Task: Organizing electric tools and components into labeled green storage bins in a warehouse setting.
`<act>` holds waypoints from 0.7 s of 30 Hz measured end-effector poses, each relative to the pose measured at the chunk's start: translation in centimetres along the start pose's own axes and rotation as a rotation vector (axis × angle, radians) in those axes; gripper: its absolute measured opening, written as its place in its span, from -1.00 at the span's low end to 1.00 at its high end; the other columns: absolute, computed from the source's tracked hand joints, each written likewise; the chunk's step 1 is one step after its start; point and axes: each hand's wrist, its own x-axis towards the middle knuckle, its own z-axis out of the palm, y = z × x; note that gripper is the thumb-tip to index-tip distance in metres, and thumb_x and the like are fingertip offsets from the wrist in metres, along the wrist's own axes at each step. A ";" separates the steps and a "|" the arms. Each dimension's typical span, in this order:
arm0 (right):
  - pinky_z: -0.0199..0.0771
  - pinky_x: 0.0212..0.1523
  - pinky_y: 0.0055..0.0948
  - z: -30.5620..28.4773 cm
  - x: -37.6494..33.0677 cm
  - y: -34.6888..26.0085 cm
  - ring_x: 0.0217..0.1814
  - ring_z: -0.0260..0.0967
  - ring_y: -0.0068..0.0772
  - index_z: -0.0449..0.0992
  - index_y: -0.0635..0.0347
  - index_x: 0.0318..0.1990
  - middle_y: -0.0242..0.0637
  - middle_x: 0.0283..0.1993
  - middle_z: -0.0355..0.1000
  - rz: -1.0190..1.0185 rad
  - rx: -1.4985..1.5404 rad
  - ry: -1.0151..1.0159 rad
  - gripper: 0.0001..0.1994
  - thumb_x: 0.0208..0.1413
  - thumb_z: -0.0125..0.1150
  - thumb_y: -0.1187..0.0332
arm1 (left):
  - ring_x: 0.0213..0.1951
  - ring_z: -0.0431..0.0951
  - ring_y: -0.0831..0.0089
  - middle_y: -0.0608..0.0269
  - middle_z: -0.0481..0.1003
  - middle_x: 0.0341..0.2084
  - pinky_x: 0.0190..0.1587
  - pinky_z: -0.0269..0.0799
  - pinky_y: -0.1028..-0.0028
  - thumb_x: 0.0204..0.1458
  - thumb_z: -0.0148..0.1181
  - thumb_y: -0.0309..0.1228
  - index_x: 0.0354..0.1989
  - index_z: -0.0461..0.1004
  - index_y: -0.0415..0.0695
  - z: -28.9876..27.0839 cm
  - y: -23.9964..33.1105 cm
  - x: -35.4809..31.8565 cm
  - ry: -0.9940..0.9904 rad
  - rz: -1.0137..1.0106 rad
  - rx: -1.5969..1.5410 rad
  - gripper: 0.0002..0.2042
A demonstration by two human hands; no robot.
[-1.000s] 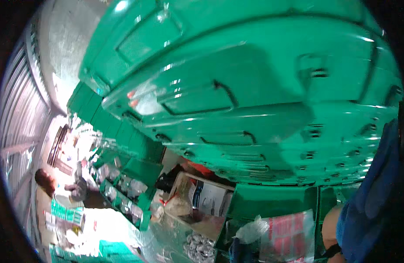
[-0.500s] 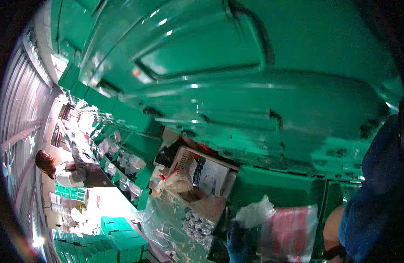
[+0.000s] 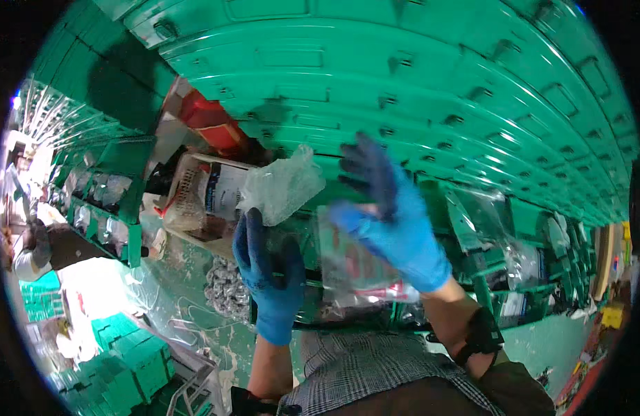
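Both my hands wear blue gloves with darker fingers. My left hand [image 3: 271, 288] is open, fingers stretched upward and thumb apart. A crumpled translucent plastic bag [image 3: 284, 186] is just beyond its fingertips, overlapping the right side of a beige crate; whether they touch, I cannot tell. My right hand [image 3: 396, 225] is open too, fingers spread, and nothing shows in its grasp. Below and partly behind it lies a clear plastic package [image 3: 344, 277] with pink-red contents, on an open green bin. The right hand covers part of this package.
The beige crate [image 3: 184, 197] holds packaged items. Green bin fronts [image 3: 361, 76] fill the far side. More open bins with bagged goods [image 3: 517, 263] stand right. A silvery heap [image 3: 226, 288] lies on the floor by stacked green boxes [image 3: 132, 357]. Another person [image 3: 39, 243] is far left.
My view has swung, bringing both hands into sight. The translucent bag appears higher, beside the crate. My right hand is now over the pink-red package, and my left hand shows spread fingers.
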 end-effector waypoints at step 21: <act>0.35 -0.20 -0.65 -5.2 -15.0 1.8 -0.28 0.29 -0.73 0.50 0.32 -0.17 -0.46 -0.33 0.45 0.335 0.159 0.459 -0.74 0.13 0.10 0.29 | -0.42 0.40 0.60 0.31 0.46 -0.36 -0.32 0.36 0.58 0.04 0.08 -0.44 -0.14 0.43 -0.22 4.5 3.8 -6.5 -0.808 -0.153 -0.489 -0.78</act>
